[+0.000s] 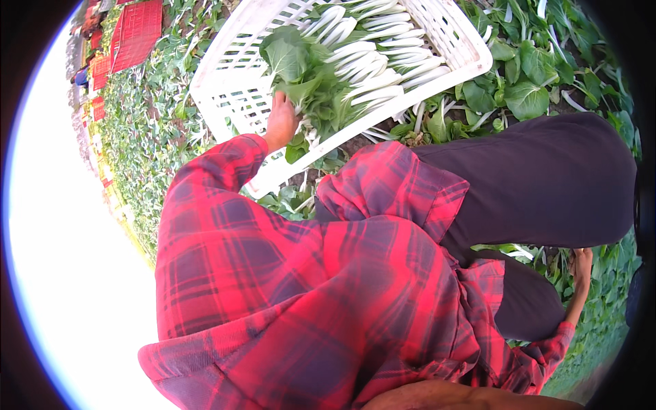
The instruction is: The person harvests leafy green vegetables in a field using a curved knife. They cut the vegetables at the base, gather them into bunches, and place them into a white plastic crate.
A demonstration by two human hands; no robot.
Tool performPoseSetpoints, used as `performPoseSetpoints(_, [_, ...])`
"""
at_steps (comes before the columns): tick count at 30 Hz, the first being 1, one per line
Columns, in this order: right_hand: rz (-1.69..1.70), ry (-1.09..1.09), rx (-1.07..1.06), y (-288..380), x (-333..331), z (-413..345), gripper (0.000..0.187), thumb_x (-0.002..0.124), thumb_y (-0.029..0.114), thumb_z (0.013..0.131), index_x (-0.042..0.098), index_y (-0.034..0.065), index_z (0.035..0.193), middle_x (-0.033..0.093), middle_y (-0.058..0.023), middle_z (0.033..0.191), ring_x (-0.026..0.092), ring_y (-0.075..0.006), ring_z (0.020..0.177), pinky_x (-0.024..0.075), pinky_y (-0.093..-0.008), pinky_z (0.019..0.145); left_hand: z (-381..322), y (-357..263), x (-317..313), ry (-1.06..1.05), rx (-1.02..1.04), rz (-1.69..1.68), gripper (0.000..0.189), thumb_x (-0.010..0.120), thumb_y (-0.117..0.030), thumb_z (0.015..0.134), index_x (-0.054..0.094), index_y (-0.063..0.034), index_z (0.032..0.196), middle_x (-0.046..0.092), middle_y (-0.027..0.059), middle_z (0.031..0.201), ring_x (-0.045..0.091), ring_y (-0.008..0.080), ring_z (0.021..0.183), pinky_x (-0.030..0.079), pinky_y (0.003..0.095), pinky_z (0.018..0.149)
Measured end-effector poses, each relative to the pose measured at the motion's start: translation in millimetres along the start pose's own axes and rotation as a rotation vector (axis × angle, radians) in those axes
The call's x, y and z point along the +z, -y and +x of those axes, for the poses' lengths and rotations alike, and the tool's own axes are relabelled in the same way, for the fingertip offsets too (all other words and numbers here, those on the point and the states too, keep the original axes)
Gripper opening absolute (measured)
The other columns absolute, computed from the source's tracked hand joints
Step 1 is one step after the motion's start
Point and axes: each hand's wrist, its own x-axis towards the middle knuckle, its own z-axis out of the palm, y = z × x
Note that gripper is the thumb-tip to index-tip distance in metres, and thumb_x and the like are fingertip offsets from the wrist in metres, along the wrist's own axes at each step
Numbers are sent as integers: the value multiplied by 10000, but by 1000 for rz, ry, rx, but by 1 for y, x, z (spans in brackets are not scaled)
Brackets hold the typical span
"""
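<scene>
My left hand (282, 121) reaches into a white plastic crate (466, 66) and touches the leafy ends of bok choy (320, 95). Leaves partly cover its fingers, so any grip is hidden. The bok choy lies in layered rows inside, white stalks (382, 61) pointing right and green leaves to the left. Some leaves near the hand look blurred. Far to the lower right, beyond my legs, my right hand (580, 264) hangs low beside growing plants. My leg hides part of it, and whether it holds anything is unclear.
My bent knee (558, 174) in dark trousers stands just right of the crate. Leafy plants (528, 92) and loose white stalks surround the crate on bare soil. Red plastic crates (137, 36) stand in the field at the upper left. More crop rows (605, 302) stretch away at the lower right.
</scene>
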Motion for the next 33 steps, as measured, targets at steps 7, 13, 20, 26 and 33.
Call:
performPoseSetpoints(7, [-3,33,4,-5,2,-3,177,582,258,1030,556,128,913,521,38,618,439,-61,423,329,-234,381,-42,6,23,430,-34,156,538,707,-146,788,620,-57,1311,524,246,1416,442,469,1325,441,537,1030])
performPoseSetpoints(13, [38,23,-31,-5,5,2,217,615,321,1030,533,149,927,482,63,611,398,-44,407,297,-224,357,-29,-4,38,383,-46,301,402,624,-188,835,705,-65,1209,627,201,1320,576,397,1239,446,556,1005])
performPoseSetpoints(20, [57,57,-60,-3,-3,7,169,599,264,1023,557,126,936,534,45,651,454,-54,452,352,-221,393,-29,25,-33,425,-117,-130,554,715,-154,839,585,17,1350,667,262,1267,628,414,1192,494,442,1016])
performPoseSetpoints(26, [135,-11,65,-29,-6,1,195,643,323,1012,557,163,941,493,66,599,421,-36,412,296,-208,352,-28,9,-62,634,-695,-720,323,591,-192,1004,602,18,1249,704,165,1009,758,257,750,646,342,648])
performPoseSetpoints(33, [120,-53,173,-30,-13,-20,224,610,368,1014,633,188,1145,553,51,634,475,-62,437,298,-201,364,-29,-8,-28,755,-667,-575,509,707,-376,975,566,-57,1346,710,99,995,738,197,713,568,308,559])
